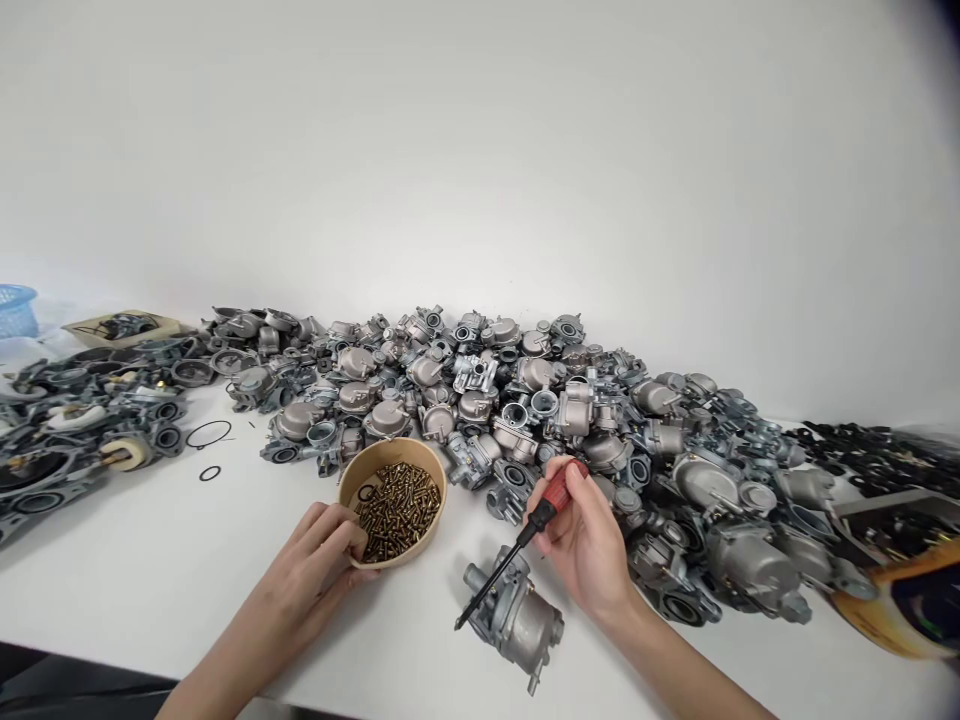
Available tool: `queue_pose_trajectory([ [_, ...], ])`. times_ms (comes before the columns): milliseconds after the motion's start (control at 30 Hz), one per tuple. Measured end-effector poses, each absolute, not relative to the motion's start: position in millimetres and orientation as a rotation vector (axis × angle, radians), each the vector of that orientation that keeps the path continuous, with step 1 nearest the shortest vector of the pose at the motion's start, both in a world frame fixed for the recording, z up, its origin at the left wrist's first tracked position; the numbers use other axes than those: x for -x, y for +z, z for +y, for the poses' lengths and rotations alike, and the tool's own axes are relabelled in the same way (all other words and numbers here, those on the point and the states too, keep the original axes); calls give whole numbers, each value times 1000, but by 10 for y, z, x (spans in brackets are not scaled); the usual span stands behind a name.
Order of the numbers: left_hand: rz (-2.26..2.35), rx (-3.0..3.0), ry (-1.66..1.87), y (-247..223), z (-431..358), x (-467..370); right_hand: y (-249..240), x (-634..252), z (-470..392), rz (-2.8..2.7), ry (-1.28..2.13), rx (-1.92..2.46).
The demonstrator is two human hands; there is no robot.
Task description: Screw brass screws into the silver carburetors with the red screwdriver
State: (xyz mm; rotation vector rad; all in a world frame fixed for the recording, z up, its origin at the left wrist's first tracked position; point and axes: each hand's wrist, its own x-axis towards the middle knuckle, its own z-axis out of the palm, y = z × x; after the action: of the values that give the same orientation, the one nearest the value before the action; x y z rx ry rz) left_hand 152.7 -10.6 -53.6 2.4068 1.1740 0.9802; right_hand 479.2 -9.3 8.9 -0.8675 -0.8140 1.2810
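My left hand (319,560) grips the near-left rim of a round tan bowl (439,515), fingertips inside and thumb under the edge. Small brass-coloured screws (401,510) fill much of the bowl. In my right hand (581,530) is a screwdriver (551,500) with a red and black handle, its shaft slanting down to the left. The dark tip hangs over the left side of a single grey metal carburetor (521,620), which lies on the white table (405,640) between my hands. Whether the tip touches it, I cannot tell.
A long heap of carburetors (480,405) runs along the wall. Open metal parts (67,430) are piled at left, beside two black rings (210,452). Black parts (862,450) and a yellow container (877,610) stand at right, a blue basket (16,310) far left.
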Motion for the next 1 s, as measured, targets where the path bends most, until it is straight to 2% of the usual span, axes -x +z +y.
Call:
queue_pose_trajectory([
  [567,1091,-2099,925,-286,245,-1128,107,-4810,-81,-792,1296,866],
  [733,1086,-2165,919,-264,239,-1025,116,-4824,-78,-803,1292,863],
  [867,1107,-2207,937,-383,54,-807,121,-4840,-69,-797,1283,856],
  [1000,1331,-2247,932,-672,-233,-453,137,-4872,-56,-788,1263,851],
])
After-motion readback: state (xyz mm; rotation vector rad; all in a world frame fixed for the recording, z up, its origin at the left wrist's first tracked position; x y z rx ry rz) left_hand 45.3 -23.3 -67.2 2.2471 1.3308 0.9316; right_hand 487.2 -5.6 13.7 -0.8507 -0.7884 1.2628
